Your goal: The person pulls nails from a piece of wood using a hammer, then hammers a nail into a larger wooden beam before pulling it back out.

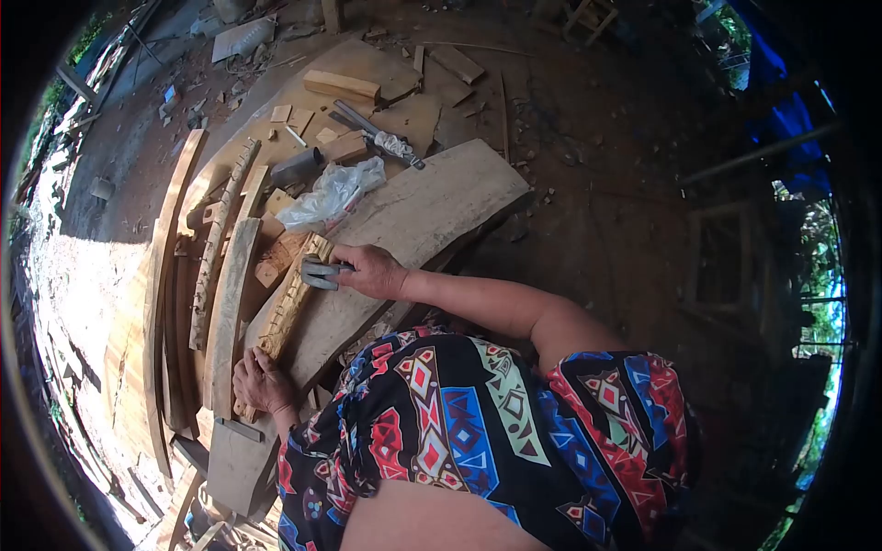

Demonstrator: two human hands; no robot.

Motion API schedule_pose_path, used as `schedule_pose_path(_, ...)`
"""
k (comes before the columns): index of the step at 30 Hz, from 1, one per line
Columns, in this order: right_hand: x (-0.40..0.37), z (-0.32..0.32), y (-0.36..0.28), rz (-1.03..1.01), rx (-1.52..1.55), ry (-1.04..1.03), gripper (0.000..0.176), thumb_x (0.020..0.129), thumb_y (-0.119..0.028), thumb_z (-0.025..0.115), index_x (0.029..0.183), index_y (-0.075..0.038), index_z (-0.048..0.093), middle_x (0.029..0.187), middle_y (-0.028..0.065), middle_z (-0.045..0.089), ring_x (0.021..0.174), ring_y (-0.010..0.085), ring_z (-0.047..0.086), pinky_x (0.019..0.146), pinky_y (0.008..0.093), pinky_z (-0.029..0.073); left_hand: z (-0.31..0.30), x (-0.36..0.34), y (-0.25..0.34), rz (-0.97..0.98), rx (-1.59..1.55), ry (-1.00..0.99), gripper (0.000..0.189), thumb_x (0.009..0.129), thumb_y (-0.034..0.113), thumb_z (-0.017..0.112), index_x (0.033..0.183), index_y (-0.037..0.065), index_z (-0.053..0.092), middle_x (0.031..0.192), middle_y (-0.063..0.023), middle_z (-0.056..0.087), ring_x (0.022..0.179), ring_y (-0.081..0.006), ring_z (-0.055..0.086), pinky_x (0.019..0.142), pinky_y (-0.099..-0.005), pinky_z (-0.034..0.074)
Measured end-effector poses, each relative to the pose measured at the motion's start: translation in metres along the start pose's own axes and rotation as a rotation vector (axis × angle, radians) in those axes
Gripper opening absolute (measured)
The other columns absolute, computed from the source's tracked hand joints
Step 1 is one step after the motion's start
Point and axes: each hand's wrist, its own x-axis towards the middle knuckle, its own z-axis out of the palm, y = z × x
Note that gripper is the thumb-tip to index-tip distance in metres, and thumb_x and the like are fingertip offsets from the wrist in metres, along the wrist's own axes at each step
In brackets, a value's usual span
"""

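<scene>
A yellowish wooden piece with carved notches along its side (287,308) lies lengthwise on a broad plank (432,197). My right hand (372,271) is near its far end, fingers closed on a grey folded piece (322,274) that may be sandpaper and rests against the wood. At the near end, my left hand (262,381) is closed over the wood, its fingers curled on the edge. Part of the wood's near end is hidden by that hand.
Left of the work lie long boards (231,317) and a slim notched strip (220,239). Beyond are a clear plastic bag (335,193), a dark cylinder (299,167), a plastic-wrapped rod (390,142) and a wood block (342,89). Wood scraps litter the ground.
</scene>
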Motion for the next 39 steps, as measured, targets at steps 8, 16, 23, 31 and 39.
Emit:
schedule_pose_path(8, 0.003, -0.006, -0.041, -0.061, 0.005, -0.078, 0.026, 0.081, -0.030, 0.062, 0.089, -0.005, 0.057, 0.073, 0.0166, 0.061, 0.072, 0.0352, 0.061, 0.065, 0.0429, 0.046, 0.008, 0.001, -0.004, 0.011, -0.031, 0.039, 0.029, 0.090, 0.038, 0.047, 0.097, 0.015, 0.065, 0.091, -0.0057, 0.059, 0.090, -0.0260, 0.054, 0.081, -0.0406, 0.039)
schedule_pose_path(16, 0.008, 0.008, -0.023, 0.075, 0.206, -0.141, 0.018, 0.088, -0.021, 0.061, 0.093, -0.004, 0.061, 0.064, 0.0033, 0.056, 0.056, 0.0110, 0.053, 0.052, 0.0292, 0.043, -0.003, 0.004, 0.000, -0.004, -0.060, 0.046, 0.023, 0.086, 0.036, 0.054, 0.092, 0.016, 0.065, 0.086, -0.0038, 0.058, 0.088, -0.0244, 0.054, 0.082, -0.0393, 0.038)
schedule_pose_path(23, 0.005, 0.001, -0.020, 0.178, 0.403, -0.181, 0.018, 0.090, -0.022, 0.059, 0.094, -0.005, 0.060, 0.062, -0.0027, 0.051, 0.052, 0.0037, 0.046, 0.046, 0.0224, 0.038, -0.003, 0.009, 0.001, -0.017, -0.078, 0.135, 0.022, 0.083, 0.037, 0.058, 0.088, 0.016, 0.065, 0.083, -0.0032, 0.057, 0.084, -0.0233, 0.053, 0.081, -0.0389, 0.038)
schedule_pose_path(31, 0.002, 0.005, -0.058, 0.226, 0.365, -0.233, 0.012, 0.089, -0.015, 0.057, 0.088, -0.003, 0.059, 0.063, -0.0028, 0.051, 0.053, 0.0053, 0.045, 0.048, 0.0248, 0.038, -0.006, 0.008, 0.001, -0.030, -0.109, 0.150, 0.022, 0.080, 0.036, 0.061, 0.085, 0.015, 0.065, 0.081, -0.0022, 0.057, 0.084, -0.0226, 0.053, 0.081, -0.0378, 0.037)
schedule_pose_path(39, -0.005, 0.031, -0.030, 0.140, 0.124, -0.341, 0.014, 0.087, -0.015, 0.060, 0.087, 0.000, 0.059, 0.064, 0.0011, 0.051, 0.059, 0.0077, 0.046, 0.054, 0.0264, 0.039, -0.008, 0.010, 0.001, -0.052, -0.115, 0.118, 0.023, 0.083, 0.035, 0.057, 0.090, 0.014, 0.066, 0.084, -0.0022, 0.058, 0.085, -0.0226, 0.054, 0.081, -0.0377, 0.037)
